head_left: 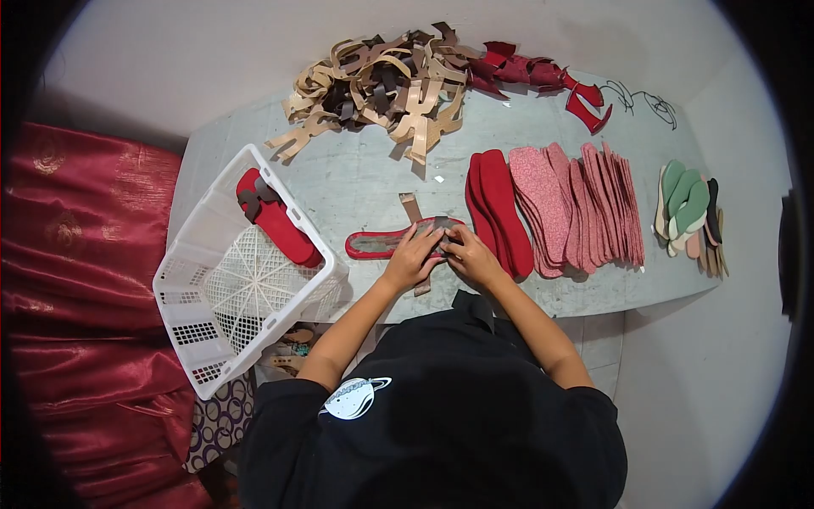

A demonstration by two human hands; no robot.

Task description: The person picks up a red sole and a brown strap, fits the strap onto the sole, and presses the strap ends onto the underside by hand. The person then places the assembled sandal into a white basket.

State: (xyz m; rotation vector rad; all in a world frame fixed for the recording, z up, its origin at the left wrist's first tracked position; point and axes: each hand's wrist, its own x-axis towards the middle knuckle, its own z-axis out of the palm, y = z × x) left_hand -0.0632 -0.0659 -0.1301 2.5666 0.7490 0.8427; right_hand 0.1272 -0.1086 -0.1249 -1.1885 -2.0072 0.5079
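A red-edged sandal sole (366, 246) lies across the table near its front edge, its face-up side greyish and smeared. My left hand (413, 257) grips the middle of the sole, fingers reaching over it. My right hand (471, 257) has bent fingers closed on its right part, beside a dark strap end (441, 222). The fingertips of both hands almost meet. A brownish strap (410, 206) sticks out beyond the sole, and another strap end (422, 288) shows on the near side. Fingers hide part of the sole and straps.
Left stands a tilted white plastic basket (264, 327) holding a red sandal (284, 225). Right of my hands are red soles (500, 212) and rows of pink patterned soles (543, 212). Beige and brown straps (373, 81) pile behind, near red straps (517, 68). Green soles (688, 199) lie far right.
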